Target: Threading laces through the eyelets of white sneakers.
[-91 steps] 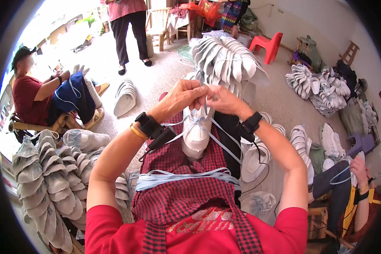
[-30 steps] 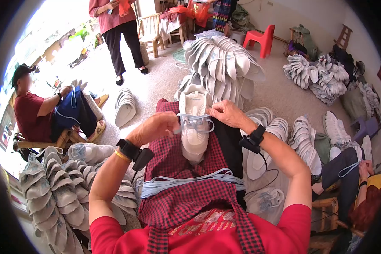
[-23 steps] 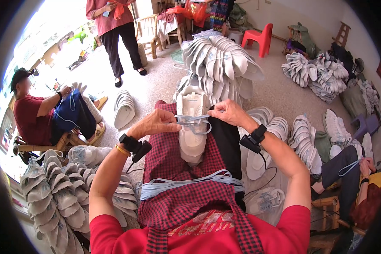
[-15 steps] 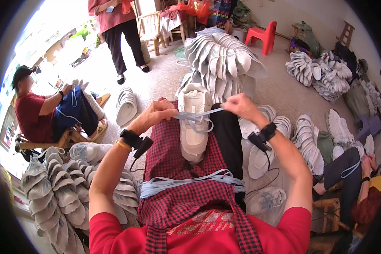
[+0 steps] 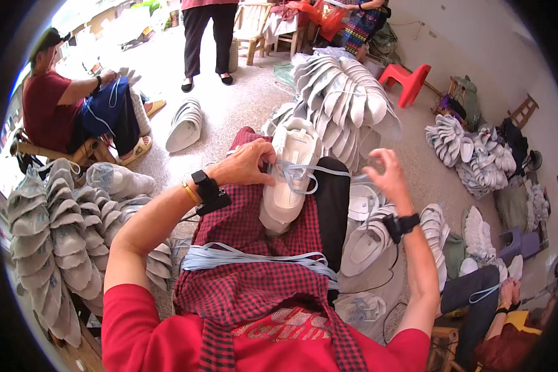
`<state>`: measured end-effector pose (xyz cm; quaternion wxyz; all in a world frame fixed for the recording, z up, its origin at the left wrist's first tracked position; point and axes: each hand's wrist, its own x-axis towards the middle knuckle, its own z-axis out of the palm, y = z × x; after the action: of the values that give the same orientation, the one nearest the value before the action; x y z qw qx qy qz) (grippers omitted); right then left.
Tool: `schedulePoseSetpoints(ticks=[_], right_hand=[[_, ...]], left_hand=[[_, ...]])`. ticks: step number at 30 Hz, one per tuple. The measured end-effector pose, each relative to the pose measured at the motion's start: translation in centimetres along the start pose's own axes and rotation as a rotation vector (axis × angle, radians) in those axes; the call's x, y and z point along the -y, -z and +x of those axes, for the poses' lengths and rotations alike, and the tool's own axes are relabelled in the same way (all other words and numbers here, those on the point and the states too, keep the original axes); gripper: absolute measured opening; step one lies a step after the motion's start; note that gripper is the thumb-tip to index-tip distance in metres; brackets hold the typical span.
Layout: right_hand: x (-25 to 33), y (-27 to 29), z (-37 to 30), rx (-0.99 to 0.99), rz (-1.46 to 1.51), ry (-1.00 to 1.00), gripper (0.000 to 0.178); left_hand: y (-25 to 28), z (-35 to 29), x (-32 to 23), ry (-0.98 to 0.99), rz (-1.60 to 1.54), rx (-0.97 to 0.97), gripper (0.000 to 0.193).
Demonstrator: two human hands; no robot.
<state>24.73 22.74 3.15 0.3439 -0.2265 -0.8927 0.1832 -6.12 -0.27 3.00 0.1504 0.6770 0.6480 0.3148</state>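
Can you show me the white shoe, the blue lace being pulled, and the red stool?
white shoe (image 5: 291, 177), head view, on its upper.
blue lace (image 5: 325, 170), head view, on the stretched strand.
red stool (image 5: 406, 79), head view, on its seat.

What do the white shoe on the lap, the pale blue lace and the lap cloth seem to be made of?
White low-cut shoe: looks like smooth synthetic or leather upper, with a faint sheen; which one is unclear. Flat pale blue lace: seemingly woven textile tape, limp and matte, stretched between the left hand and the right hand. Red-and-black checked cloth: woven fabric, matte, creased.
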Motion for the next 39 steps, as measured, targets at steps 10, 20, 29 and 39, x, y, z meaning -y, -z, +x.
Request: schedulePoseSetpoints(ticks=[10,20,29,39], right_hand=[[12.3,-3.0,-0.9,0.595,0.064,0.366,0.015],[10.5,-4.9,-1.8,0.455,-0.124,0.47,0.015],[12.9,-2.2,-0.9,0.528,0.059,0.195,0.023],[11.7,-2.9,-0.9,0.673,0.304,0.015,0.025]], left_hand=[[-0.5,-0.3,0.4,-0.048,-0.044,-0.053,0.039],[-0.8,-0.4,0.8,-0.063,-0.049,-0.095,0.03],[-1.3,-0.9,1.1,-0.067,0.017,-0.13,0.027],[-1.1,-1.0,0.8,-0.07,-0.027,-0.121,0.022]])
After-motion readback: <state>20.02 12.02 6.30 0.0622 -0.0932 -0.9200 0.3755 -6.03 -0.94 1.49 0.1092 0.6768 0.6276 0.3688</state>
